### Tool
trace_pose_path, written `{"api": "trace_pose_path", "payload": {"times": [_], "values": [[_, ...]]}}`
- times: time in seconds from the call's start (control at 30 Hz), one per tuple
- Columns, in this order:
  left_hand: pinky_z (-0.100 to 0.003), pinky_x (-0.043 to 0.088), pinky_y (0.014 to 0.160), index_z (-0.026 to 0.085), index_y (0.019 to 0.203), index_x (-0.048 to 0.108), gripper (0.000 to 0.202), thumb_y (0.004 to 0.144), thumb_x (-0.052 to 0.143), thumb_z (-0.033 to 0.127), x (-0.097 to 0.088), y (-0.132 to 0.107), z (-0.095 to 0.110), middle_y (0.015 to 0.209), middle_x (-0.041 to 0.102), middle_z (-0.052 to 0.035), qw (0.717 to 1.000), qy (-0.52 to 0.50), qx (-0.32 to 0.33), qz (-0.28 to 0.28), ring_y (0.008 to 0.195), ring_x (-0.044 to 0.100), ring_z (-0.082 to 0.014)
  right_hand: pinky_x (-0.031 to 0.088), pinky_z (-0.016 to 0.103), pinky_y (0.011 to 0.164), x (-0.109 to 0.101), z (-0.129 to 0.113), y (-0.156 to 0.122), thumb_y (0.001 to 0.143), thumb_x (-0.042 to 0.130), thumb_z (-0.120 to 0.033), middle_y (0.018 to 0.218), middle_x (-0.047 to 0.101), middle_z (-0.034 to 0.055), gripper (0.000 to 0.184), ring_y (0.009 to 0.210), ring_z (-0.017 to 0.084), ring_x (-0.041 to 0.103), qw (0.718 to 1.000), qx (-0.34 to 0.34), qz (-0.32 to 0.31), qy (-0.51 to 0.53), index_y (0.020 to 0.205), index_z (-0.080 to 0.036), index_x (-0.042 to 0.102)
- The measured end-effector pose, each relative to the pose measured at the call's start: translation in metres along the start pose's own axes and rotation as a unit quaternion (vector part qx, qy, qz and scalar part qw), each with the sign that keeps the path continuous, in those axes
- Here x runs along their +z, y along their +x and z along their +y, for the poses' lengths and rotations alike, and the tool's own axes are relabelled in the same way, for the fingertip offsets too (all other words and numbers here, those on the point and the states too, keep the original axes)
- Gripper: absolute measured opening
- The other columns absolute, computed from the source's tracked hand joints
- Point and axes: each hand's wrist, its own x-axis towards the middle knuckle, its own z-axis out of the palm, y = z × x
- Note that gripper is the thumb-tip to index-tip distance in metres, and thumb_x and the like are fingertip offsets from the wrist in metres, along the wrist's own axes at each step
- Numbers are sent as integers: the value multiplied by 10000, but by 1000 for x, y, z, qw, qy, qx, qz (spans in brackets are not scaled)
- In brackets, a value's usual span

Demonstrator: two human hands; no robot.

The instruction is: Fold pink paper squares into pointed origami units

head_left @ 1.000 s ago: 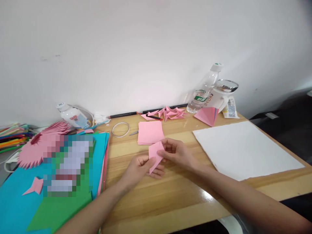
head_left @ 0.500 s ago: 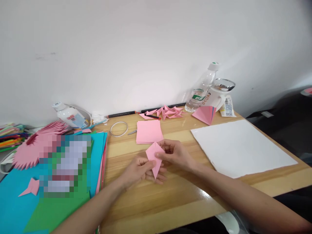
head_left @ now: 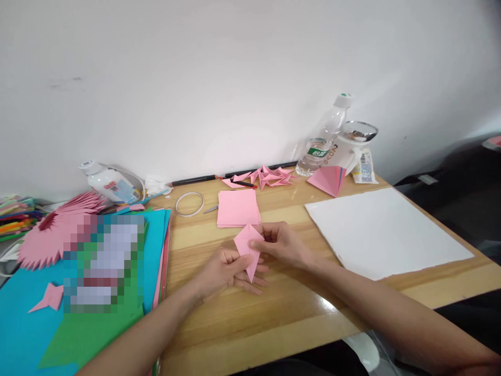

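A kite-shaped piece of folded pink paper (head_left: 247, 242) is held above the table, its narrow tip pointing towards me and a crease running down its middle. My left hand (head_left: 230, 267) pinches it near the lower left, thumb on top and fingers behind. On the right edge, my right hand (head_left: 278, 243) grips it with the thumb pressed on its face and the fingers partly hidden behind. Just beyond lies a stack of pink paper squares (head_left: 238, 208). Scissors (head_left: 211, 209) stick out from under that stack, beside a ring-shaped roll of tape (head_left: 190, 204).
Folded pink pieces (head_left: 270, 176) and black pens (head_left: 194, 180) line the wall. A water bottle (head_left: 323, 138), a mug (head_left: 348, 149) and a white board (head_left: 387, 232) are to the right. Blue paper (head_left: 23, 334), green paper (head_left: 97, 334) and a white bottle (head_left: 111, 183) lie left.
Both hands still hold the folded pink paper in nearly the same grip. The whole view has shifted slightly, with objects sitting a little higher in the picture.
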Motion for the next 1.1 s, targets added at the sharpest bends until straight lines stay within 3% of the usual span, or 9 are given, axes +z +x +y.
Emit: {"api": "trace_pose_path", "payload": {"times": [0.23, 0.43, 0.57, 0.7, 0.83, 0.97, 1.1], "values": [[-418, 548, 704, 86, 889, 671, 327, 678, 726, 329, 4, 0, -5, 914, 706, -162, 998, 33, 15, 41, 747, 690, -255, 341, 220, 509, 2, 2, 0, 674, 673, -420, 631, 544, -3, 315, 554, 91, 452, 1000, 3, 16, 11, 713, -118, 596], [-384, 548, 697, 71, 851, 679, 359, 661, 723, 372, 6, -1, -6, 843, 715, -161, 996, 69, 46, 43, 735, 687, -241, 298, 213, 465, 1, 2, 0, 668, 681, -439, 570, 523, -18, 333, 479, 68, 409, 993, 52, -35, 99, 720, -119, 603], [-363, 536, 693, 86, 807, 674, 335, 694, 680, 402, 10, -1, -5, 826, 715, -133, 991, 109, 64, 53, 723, 679, -231, 330, 227, 510, 0, 3, 0, 696, 663, -427, 615, 532, -7, 317, 541, 87, 446, 1000, 0, 2, 25, 693, -120, 586], [-290, 502, 709, 127, 727, 652, 259, 724, 640, 385, 13, -1, 3, 740, 694, -40, 950, 184, 180, 177, 754, 647, -198, 350, 231, 538, 1, -2, 0, 705, 660, -404, 675, 546, -3, 290, 593, 101, 470, 999, -40, 12, -18, 700, -130, 567], [-229, 480, 639, 164, 815, 580, 220, 667, 694, 281, 11, -3, 15, 745, 672, -1, 915, 133, 273, 264, 684, 617, -135, 342, 208, 512, 4, -9, 3, 654, 713, -347, 634, 500, -47, 299, 555, 80, 442, 997, -52, 55, -9, 783, -163, 515], [-177, 432, 550, 157, 663, 552, 170, 640, 702, 232, 11, -6, 19, 617, 607, 28, 882, 150, 309, 321, 576, 554, -92, 368, 216, 522, 8, -12, 4, 689, 680, -356, 632, 506, -35, 250, 551, 81, 451, 994, -78, 69, -19, 696, -167, 517], [-187, 449, 591, 150, 698, 635, 125, 629, 707, 226, 11, -8, 18, 700, 647, 1, 874, 174, 299, 341, 638, 570, -106, 397, 232, 525, 12, -9, 5, 701, 664, -380, 638, 536, -17, 232, 552, 93, 475, 995, -77, 70, -13, 748, -164, 593]]}}
